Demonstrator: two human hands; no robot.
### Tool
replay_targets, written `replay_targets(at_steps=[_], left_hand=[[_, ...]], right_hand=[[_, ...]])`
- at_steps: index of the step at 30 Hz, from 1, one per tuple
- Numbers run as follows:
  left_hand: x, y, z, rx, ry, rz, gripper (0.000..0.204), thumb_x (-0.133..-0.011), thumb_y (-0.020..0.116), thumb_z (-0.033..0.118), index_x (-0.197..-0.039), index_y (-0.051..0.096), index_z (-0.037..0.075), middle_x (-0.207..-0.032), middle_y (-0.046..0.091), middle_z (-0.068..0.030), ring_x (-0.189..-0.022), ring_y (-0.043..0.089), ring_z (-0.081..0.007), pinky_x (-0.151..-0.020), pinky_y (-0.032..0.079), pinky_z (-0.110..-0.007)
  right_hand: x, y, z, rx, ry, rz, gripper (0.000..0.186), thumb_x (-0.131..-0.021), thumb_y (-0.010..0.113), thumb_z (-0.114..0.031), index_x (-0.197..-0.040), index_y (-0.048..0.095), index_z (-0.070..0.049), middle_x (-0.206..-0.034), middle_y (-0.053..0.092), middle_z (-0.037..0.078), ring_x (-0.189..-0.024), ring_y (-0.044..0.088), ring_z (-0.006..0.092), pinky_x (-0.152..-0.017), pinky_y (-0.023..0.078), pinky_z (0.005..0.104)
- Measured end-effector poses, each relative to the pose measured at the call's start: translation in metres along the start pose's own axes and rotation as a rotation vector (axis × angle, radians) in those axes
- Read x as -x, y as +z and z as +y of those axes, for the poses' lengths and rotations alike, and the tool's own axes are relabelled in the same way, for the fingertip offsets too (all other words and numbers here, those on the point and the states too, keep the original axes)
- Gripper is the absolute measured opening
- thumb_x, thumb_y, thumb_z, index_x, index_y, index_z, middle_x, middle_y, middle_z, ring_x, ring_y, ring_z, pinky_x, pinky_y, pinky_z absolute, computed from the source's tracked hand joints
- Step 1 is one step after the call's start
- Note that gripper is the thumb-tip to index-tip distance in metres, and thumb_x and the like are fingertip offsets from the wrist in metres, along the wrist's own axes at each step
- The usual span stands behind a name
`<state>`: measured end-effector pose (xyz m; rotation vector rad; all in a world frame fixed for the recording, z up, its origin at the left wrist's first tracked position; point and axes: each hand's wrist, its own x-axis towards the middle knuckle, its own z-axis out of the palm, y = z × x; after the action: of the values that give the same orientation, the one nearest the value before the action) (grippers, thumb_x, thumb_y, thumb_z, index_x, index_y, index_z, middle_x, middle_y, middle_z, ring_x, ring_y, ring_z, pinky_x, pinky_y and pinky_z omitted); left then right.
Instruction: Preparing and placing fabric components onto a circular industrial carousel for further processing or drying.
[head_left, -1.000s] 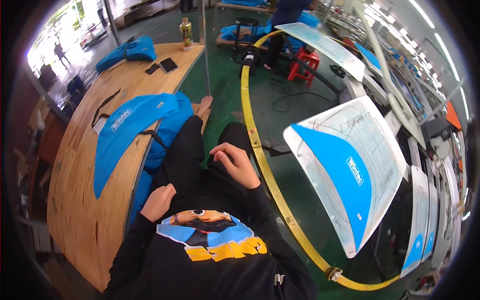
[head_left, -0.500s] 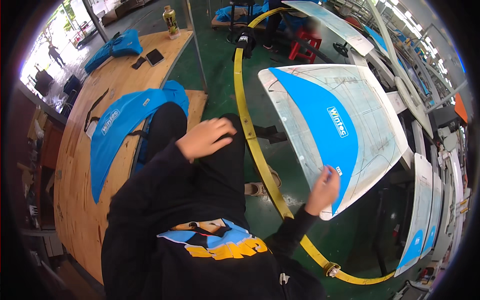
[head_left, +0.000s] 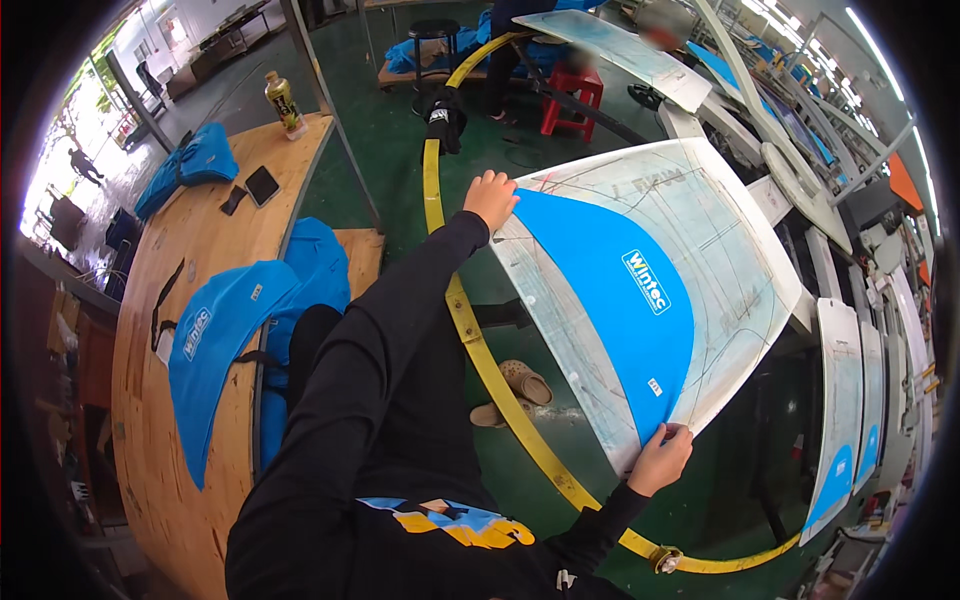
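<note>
The panel (head_left: 615,290) is bright blue, bow-shaped and smooth, with a framed white print (head_left: 646,282) at its middle and a small white label (head_left: 654,386) near its lower tip. It lies flat on the pale, line-marked board (head_left: 740,260), stretching from the upper-left corner down toward the bottom corner, its shallow edge along the board's left edge, its bulging edge toward the middle.

Green floor (head_left: 395,170); wooden table (head_left: 150,430) left; red stool (head_left: 588,92); tube light (head_left: 875,54) upper right.
</note>
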<state>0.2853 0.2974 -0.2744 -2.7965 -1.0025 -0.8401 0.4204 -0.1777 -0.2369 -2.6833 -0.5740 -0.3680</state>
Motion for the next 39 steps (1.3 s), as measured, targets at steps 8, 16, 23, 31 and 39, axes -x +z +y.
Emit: replay_targets(at_steps=[8, 16, 23, 31, 39], left_hand=[[-0.026, 0.001, -0.009, 0.161, -0.249, -0.209, 0.022, -0.071, 0.068, 0.026, -0.087, 0.061, 0.013, -0.099, 0.058, -0.0087, -0.101, 0.051, -0.0303, -0.082, 0.037, -0.046], [-0.018, 0.007, 0.009, 0.698, -0.094, -0.320, 0.022, -0.070, 0.069, 0.026, -0.082, 0.060, 0.011, -0.089, 0.061, -0.0139, -0.087, 0.060, -0.0284, -0.082, 0.041, -0.045], [0.000, 0.007, 0.050, 0.753, -0.155, -0.369, 0.043, -0.080, 0.069, 0.037, -0.101, 0.064, -0.001, -0.092, 0.066, -0.0188, -0.089, 0.064, -0.0298, -0.078, 0.049, -0.038], [0.024, -0.119, 0.145, 1.327, -0.016, 0.033, 0.030, -0.090, 0.061, 0.028, -0.092, 0.058, -0.001, -0.081, 0.061, -0.0128, -0.075, 0.059, -0.0173, -0.067, 0.048, -0.033], [0.112, -0.140, 0.093, 1.482, -0.180, -0.035, 0.026, -0.093, 0.058, 0.026, -0.090, 0.055, 0.001, -0.077, 0.055, -0.0030, -0.078, 0.050, -0.0071, -0.070, 0.042, -0.024]], right_hand=[[-0.021, 0.002, -0.057, -0.510, -0.104, -0.007, 0.012, -0.086, 0.059, -0.005, -0.093, 0.050, 0.000, -0.089, 0.058, 0.015, -0.086, 0.060, 0.0317, -0.076, 0.047, 0.0370], [-0.018, 0.009, -0.152, -0.927, -0.359, -0.064, 0.008, -0.090, 0.054, -0.003, -0.096, 0.051, 0.003, -0.089, 0.056, 0.011, -0.084, 0.054, 0.0226, -0.079, 0.044, 0.0327], [-0.027, 0.002, -0.196, -1.217, -0.299, 0.011, 0.006, -0.096, 0.051, -0.007, -0.100, 0.047, -0.003, -0.091, 0.047, 0.004, -0.083, 0.045, 0.0119, -0.074, 0.038, 0.0247], [0.013, -0.042, -0.247, -1.331, -0.283, -0.025, 0.008, -0.096, 0.051, -0.009, -0.101, 0.047, -0.004, -0.097, 0.048, 0.004, -0.093, 0.048, 0.0144, -0.083, 0.038, 0.0274], [0.050, -0.045, -0.271, -1.490, -0.298, -0.070, 0.012, -0.096, 0.054, -0.014, -0.104, 0.048, -0.007, -0.098, 0.049, 0.004, -0.096, 0.047, 0.0135, -0.090, 0.035, 0.0283]])
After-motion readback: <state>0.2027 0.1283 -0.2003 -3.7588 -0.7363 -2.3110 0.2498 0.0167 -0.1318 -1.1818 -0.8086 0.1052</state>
